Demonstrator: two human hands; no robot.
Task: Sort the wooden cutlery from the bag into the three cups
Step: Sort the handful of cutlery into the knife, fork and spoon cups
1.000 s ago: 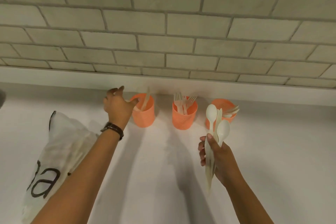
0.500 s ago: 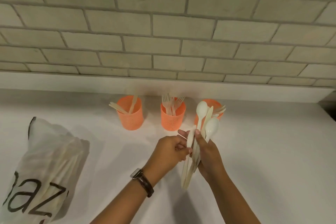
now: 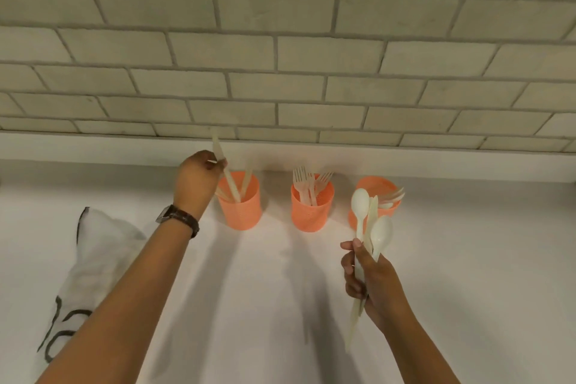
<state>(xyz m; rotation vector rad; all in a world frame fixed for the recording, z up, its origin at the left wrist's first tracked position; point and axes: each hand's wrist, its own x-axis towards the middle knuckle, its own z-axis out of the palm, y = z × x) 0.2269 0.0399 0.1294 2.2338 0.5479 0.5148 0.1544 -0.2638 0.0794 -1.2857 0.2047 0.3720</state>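
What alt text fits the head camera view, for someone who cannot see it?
A person's left hand holds a wooden knife with its lower end inside the leftmost orange cup, while the right hand grips a bundle of wooden cutlery, spoons showing. Forks stand in the middle cup; a white bag lies on the counter.

On my feed I see a wall of pale grey-beige bricks with grey mortar filling the upper half. A plain white upstand runs along its foot, meeting a white countertop crossed by soft shadows.
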